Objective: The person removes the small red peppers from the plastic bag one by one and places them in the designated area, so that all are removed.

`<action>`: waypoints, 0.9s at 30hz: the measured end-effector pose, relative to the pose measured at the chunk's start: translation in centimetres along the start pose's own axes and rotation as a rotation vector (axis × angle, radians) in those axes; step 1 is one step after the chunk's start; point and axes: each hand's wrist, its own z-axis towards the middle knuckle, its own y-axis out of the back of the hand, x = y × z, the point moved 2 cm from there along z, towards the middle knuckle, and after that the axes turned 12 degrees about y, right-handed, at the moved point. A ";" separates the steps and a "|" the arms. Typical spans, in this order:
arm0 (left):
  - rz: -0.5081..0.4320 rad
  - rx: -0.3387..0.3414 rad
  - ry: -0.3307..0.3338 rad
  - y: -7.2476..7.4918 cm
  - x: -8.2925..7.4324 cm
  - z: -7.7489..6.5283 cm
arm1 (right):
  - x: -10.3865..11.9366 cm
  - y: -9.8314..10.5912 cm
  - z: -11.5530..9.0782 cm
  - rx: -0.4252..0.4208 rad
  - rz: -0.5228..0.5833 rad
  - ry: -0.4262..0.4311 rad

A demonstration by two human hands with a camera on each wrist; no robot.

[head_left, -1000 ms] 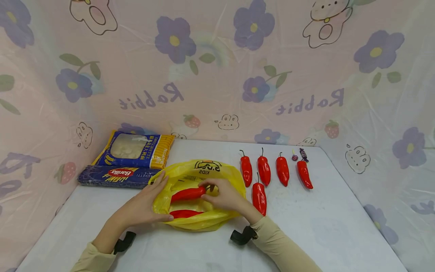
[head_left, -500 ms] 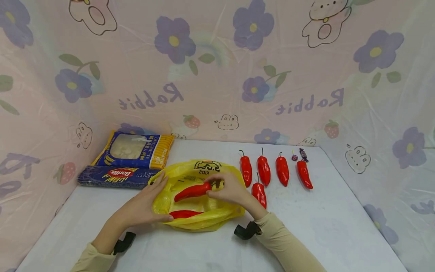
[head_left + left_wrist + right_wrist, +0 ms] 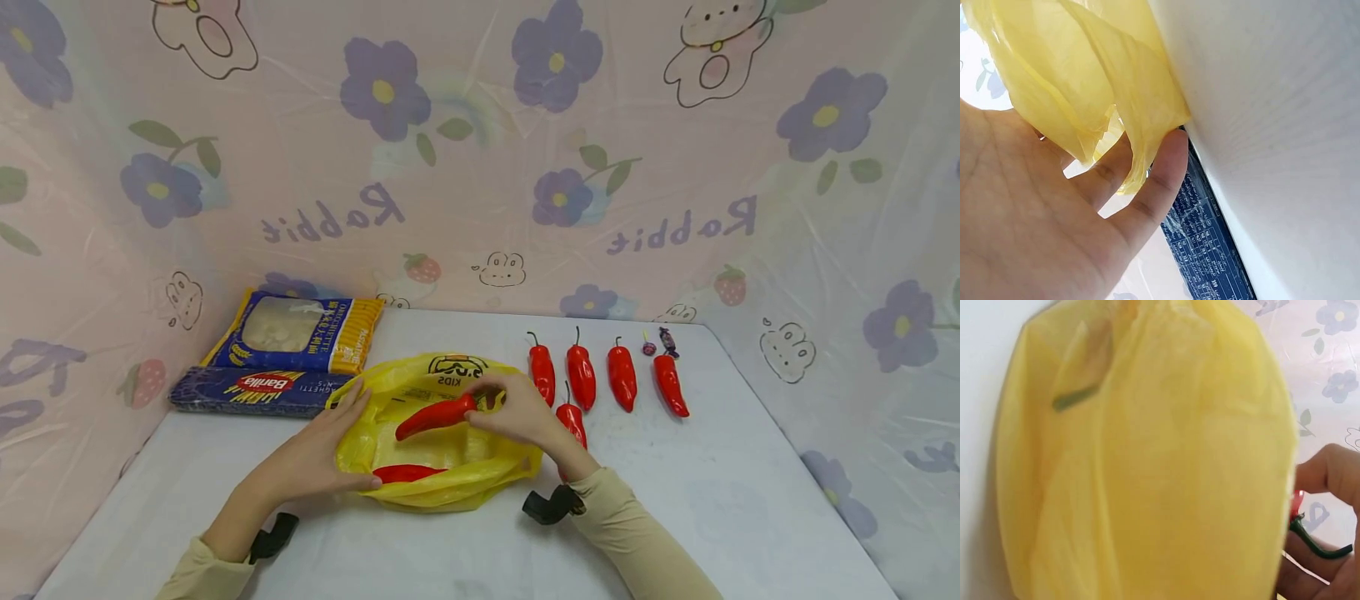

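Note:
A yellow plastic bag (image 3: 457, 498) lies on the white table, its mouth spread wide toward me. My left hand (image 3: 326, 450) props that mouth from the left, fingers extended at the far rim and thumb at the near rim. In the left wrist view, bag film (image 3: 1129, 75) lies against the fingers. My right hand (image 3: 517, 412) pinches a red chili pepper (image 3: 431, 418) near its stem and holds it tilted over the bag's mouth. Another red pepper (image 3: 408, 473) shows inside, along the near rim. The right wrist view is mostly filled by the bag (image 3: 1166, 456); a green stem (image 3: 1319, 544) shows by the fingers.
Several red peppers (image 3: 621, 379) lie right of the bag, one partly behind my right wrist. Two small wrapped candies (image 3: 668, 342) sit at the back right. A spaghetti pack (image 3: 255, 392) and an orecchiette pasta bag (image 3: 300, 332) lie at the left, close to my left hand.
My right hand has moved a little up and to the right with the pepper, whose tip now shows clear of the bag's left side. The left hand has stayed in place.

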 end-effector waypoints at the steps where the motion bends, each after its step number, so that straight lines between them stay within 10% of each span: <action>1: 0.000 0.000 -0.001 0.0 0.0 0.0 | 0.0 0.1 0.0 -0.009 0.003 -0.004; 27: 0.004 0.000 0.013 0.0 -0.3 -0.2 | -0.2 5.0 -0.8 -0.222 0.030 -0.069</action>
